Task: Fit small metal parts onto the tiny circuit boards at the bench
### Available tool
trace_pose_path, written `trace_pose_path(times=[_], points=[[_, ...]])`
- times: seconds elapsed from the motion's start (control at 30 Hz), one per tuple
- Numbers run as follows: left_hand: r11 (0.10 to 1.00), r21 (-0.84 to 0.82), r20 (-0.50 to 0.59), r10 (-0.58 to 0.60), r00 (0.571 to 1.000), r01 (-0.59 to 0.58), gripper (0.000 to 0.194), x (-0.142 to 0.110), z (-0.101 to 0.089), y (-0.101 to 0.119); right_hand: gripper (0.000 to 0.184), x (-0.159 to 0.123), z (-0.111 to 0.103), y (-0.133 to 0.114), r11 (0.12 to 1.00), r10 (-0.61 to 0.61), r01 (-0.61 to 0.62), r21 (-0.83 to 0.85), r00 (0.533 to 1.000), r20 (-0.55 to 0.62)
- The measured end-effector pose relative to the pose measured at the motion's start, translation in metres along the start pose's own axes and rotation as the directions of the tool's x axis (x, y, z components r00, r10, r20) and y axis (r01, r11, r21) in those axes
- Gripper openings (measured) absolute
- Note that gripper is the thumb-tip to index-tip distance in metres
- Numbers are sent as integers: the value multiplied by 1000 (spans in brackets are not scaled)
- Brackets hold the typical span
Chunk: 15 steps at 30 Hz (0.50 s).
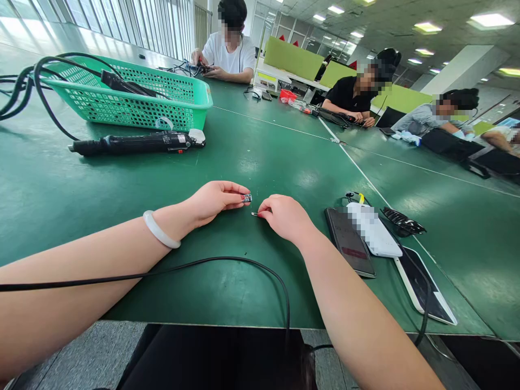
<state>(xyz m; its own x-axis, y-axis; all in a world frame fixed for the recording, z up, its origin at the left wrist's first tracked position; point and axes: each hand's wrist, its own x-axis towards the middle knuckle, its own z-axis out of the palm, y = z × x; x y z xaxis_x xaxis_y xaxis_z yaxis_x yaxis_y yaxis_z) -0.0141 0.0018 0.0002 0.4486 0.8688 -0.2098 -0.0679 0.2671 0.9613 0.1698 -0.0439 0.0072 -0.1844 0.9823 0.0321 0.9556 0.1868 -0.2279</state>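
Observation:
My left hand (211,203), with a white bangle on its wrist, pinches a small rectangular piece that looks like a circuit board (247,198) between thumb and fingers. It has a dark and white pattern with some red at its edge. Just to the right, my right hand (284,216) is closed in a pinch on a tiny silvery metal piece (254,214), whose tip points left. The two pieces are close together but apart, above the green table (227,238). Most of the metal piece is hidden by my fingertips.
A black electric screwdriver (138,143) lies before a green basket (134,100) with cables. Phones (349,241), a white device (371,230) and a white-edged tablet-like device (426,284) lie at right. A black cable (227,259) crosses nearby. Several people sit farther off.

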Motion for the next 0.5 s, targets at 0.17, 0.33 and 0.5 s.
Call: trace_pose_path(times=[0.17, 0.33, 0.5], points=[[1000, 27, -20, -6, 1000, 7, 18, -1, 1, 1, 17, -1, -1, -1, 1000, 6, -6, 3, 1000, 8], [999, 43, -37, -1, 999, 2, 15, 0, 1, 1, 18, -1, -3, -2, 1000, 6, -6, -11, 1000, 16], [1000, 21, -36, -11, 999, 12, 12, -1, 2, 2, 17, -1, -1, -2, 1000, 4, -4, -15, 1000, 15]])
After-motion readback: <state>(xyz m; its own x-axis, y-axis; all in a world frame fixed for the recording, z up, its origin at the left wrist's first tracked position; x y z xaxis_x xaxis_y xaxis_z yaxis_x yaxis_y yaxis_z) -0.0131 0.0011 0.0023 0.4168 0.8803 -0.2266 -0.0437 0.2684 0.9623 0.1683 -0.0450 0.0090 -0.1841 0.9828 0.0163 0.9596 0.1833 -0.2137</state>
